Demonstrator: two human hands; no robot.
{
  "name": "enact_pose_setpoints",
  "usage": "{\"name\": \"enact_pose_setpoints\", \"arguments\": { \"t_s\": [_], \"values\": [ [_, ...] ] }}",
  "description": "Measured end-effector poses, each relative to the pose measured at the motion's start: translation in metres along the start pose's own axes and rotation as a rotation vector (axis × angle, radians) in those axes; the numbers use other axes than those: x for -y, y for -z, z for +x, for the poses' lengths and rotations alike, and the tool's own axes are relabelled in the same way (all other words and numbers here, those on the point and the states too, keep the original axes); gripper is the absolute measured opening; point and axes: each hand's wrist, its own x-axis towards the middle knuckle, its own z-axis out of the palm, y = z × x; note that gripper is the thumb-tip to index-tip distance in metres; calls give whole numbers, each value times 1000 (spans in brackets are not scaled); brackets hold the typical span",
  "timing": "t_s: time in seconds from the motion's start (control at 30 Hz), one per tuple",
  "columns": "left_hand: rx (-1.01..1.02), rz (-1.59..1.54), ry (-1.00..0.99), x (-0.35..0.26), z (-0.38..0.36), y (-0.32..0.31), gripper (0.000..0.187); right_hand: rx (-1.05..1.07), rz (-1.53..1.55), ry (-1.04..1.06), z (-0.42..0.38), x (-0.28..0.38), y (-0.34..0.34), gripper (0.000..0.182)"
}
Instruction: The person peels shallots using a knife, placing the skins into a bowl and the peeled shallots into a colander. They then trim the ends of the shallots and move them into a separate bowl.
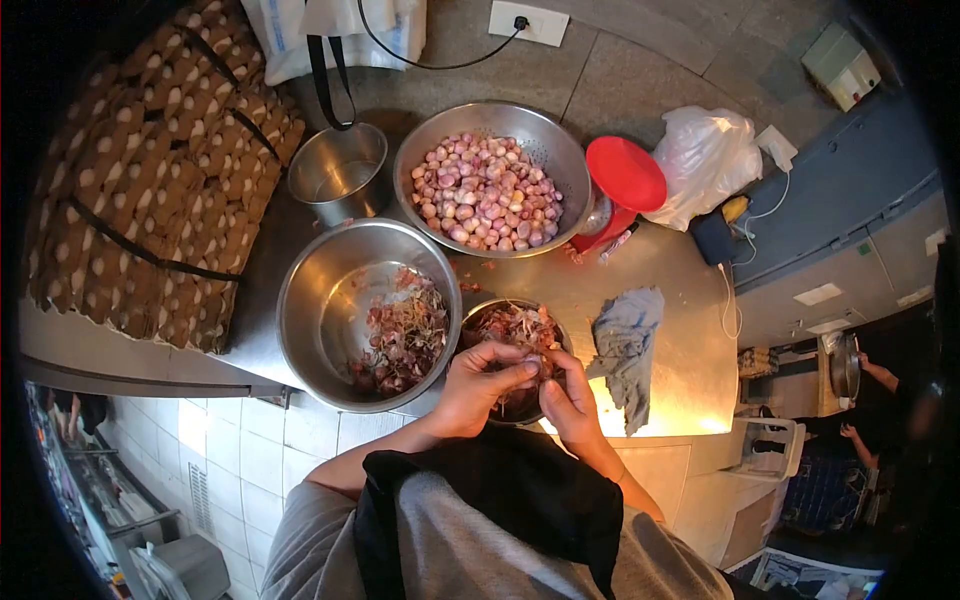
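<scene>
- Left hand point(482, 388) and right hand point(574, 405) meet, fingertips pinching a mostly hidden shallot point(545, 368).
- Just beneath them: a small bowl point(566, 335) of papery peels point(515, 325).
- Left of them: a wide bowl point(322, 315) holding unpeeled bulbs point(388, 375).
- Beyond them: a colander point(562, 160) of peeled bulbs point(487, 192).
- Right: a crumpled grey cloth point(628, 350).

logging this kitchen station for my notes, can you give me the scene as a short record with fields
left hand: fingertips pinched together above the small bowl, meeting the right hand; the left hand is bare
right hand: bare, fingers at the same small piece, mostly hidden
small bowl: holds papery peel
colander: heaped with pinkish shallots
large bowl: darker shallots and loose skins toward one side
cloth: grey, crumpled, on the metal counter
</scene>
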Motion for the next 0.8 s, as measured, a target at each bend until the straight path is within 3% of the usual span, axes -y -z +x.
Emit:
{"name": "enact_pose_setpoints", "arguments": {
  "t_s": [0.23, 0.33, 0.43, 0.63, 0.8],
  "values": [
    [63, -39, 51, -2, 3, 2, 18, 98, 474, -223, 5, 20, 0, 30],
    [45, -81, 28, 3, 5, 4, 20, 69, 417, -191, 6, 13, 0, 29],
    [21, 66, -88, 7, 6, 4, 21, -14, 163, -9, 9, 4, -8, 25],
    [-12, 506, -324, 4, 2, 1, 27, 27, 151, -55, 6, 9, -10, 23],
    [24, 650, -357, 3, 2, 3, 33, 66, 191, -114, 7, 9, -4, 23]
  ]
}}
